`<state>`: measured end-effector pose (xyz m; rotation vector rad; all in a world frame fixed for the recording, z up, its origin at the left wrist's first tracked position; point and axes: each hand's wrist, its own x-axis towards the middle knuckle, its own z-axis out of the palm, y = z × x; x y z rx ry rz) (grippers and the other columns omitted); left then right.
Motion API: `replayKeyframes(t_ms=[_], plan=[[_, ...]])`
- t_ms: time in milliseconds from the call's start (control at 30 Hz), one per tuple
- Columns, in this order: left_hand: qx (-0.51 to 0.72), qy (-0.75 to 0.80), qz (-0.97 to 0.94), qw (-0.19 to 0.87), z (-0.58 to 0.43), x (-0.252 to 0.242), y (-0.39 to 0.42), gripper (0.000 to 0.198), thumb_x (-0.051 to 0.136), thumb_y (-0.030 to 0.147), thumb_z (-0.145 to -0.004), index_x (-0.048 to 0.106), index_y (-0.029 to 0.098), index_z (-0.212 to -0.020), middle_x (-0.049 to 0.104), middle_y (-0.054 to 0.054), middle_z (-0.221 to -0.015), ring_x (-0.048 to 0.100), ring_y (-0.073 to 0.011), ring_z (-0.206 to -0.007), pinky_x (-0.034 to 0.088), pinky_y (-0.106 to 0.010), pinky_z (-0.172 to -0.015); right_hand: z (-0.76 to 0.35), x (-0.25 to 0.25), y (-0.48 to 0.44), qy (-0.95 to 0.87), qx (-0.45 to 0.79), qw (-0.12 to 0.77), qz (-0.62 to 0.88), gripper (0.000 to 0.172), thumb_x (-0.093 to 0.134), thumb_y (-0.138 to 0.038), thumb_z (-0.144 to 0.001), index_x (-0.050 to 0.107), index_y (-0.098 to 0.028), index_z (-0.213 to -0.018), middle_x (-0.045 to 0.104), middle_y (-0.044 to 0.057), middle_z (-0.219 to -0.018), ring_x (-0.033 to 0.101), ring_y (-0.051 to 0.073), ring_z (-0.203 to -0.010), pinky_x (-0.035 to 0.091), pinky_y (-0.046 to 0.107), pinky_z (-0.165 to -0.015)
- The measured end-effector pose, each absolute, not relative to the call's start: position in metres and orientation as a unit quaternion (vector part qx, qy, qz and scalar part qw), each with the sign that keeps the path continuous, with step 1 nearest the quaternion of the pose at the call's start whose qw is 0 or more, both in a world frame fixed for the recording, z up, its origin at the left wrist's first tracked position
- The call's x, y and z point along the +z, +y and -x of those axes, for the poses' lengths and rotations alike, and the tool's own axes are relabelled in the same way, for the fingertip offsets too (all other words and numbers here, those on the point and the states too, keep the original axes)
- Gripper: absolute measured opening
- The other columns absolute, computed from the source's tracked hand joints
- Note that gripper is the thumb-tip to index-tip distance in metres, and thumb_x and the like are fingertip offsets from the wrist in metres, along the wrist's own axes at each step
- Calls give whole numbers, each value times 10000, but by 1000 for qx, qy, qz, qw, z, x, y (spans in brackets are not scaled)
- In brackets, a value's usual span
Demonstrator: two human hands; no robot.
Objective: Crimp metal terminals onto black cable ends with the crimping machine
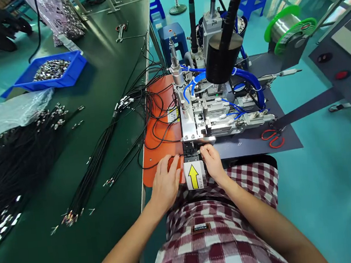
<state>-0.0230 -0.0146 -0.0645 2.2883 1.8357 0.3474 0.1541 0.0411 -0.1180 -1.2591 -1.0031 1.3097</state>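
Observation:
My left hand (166, 183) rests over the orange plate (161, 149), its fingertips closed on a black cable (149, 167). From there the cable runs right, across the front of the silver machine (190, 122). At its end is a small metal connector, pinched by the thumb and fingers of my right hand (212, 161); the fingers partly hide it. Cable and connector lie at the dark slotted fixture (191, 157), just behind a white label (195, 175) with a yellow arrow.
On the green table lie bundled black cables (99, 151), a larger cable pile (20, 163) and a blue bin (67, 73) of metal parts. Red-handled scissors (272, 138) sit right of the machine. A wire spool (286, 27) stands at the back right.

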Motion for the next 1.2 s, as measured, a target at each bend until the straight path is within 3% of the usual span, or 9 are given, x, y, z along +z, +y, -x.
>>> replayKeyframes(t_ms=[400, 667, 833, 900, 1067, 1200], plan=[[148, 581, -798, 59, 39, -80, -6, 431, 358, 252, -970, 469, 204, -1384, 472, -122, -1357, 407, -275, -1275, 404, -446, -1070, -169, -125, 43, -387, 570, 499, 525, 400, 516, -586, -857, 519, -209, -725, 497, -34, -621, 400, 105, -474, 318, 253, -448], [157, 584, -794, 70, 39, -80, -9, 435, 349, 257, -972, 451, 217, -1393, 476, -120, -1374, 410, -272, -1297, 428, -458, -1053, -217, -133, 5, -337, 527, 521, 580, 432, 542, -615, -826, 539, -188, -757, 499, -42, -613, 384, 87, -457, 314, 244, -455], [185, 565, -797, 107, 38, -73, 24, 447, 329, 257, -973, 396, 147, -1401, 422, -153, -1448, 379, -269, -1350, 355, -500, -1109, -234, -133, -18, -318, 519, 513, 605, 401, 575, -585, -813, 547, -187, -770, 496, -42, -623, 376, 93, -464, 312, 250, -461], [200, 554, -801, 109, 35, -68, 44, 394, 326, 229, -967, 468, 136, -1323, 443, -157, -1430, 401, -256, -1338, 348, -488, -1115, -234, -129, -22, -325, 528, 504, 601, 382, 587, -567, -811, 549, -190, -766, 491, -42, -630, 375, 97, -478, 314, 252, -473], [194, 563, -801, 67, 50, -54, 64, 258, 396, 194, -942, 563, 206, -1139, 564, -68, -1278, 524, -157, -1199, 445, -300, -1023, -240, -125, -22, -342, 528, 488, 605, 352, 603, -504, -837, 517, -193, -696, 459, -38, -650, 342, 99, -527, 302, 249, -510], [187, 647, -739, 1, 97, -48, 44, 204, 402, 185, -933, 550, 171, -1072, 579, -107, -1102, 556, -211, -1059, 479, -382, -929, -256, -124, -20, -343, 516, 471, 628, 350, 591, -515, -848, 541, -196, -714, 429, -38, -623, 342, 117, -553, 314, 261, -547]])
